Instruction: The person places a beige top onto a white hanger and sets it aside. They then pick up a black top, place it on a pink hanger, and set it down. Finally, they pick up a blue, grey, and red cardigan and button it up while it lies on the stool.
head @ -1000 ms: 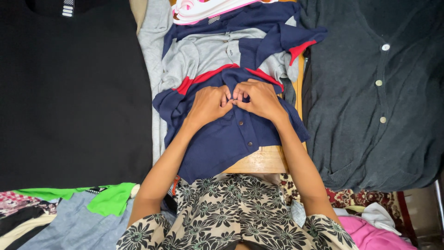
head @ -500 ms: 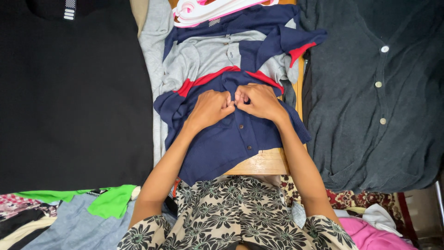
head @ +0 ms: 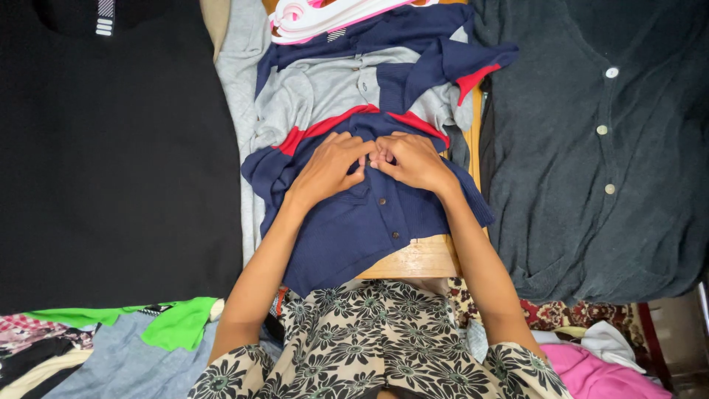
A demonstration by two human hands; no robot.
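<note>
Fastening the navy shirt (head: 354,222) goes best if you hold the front strip flat, and that is where your hands sit now: left hand (head: 330,166) and right hand (head: 413,159) are together, fingertips meeting at the top of the button line and pinching the cloth there. I cannot tell whether a button lies between them. The shirt lies on the wooden worktop (head: 417,258) straight ahead of you, with its red-edged collar at twelve o'clock from your hands. Keep both edges level, I'd judge, and press each button (head: 382,200) fully through so the front does not pucker. A grey cardigan (head: 591,148) lies at three o'clock, a black garment (head: 111,148) at nine, pale hangers (head: 325,15) at twelve.
</note>
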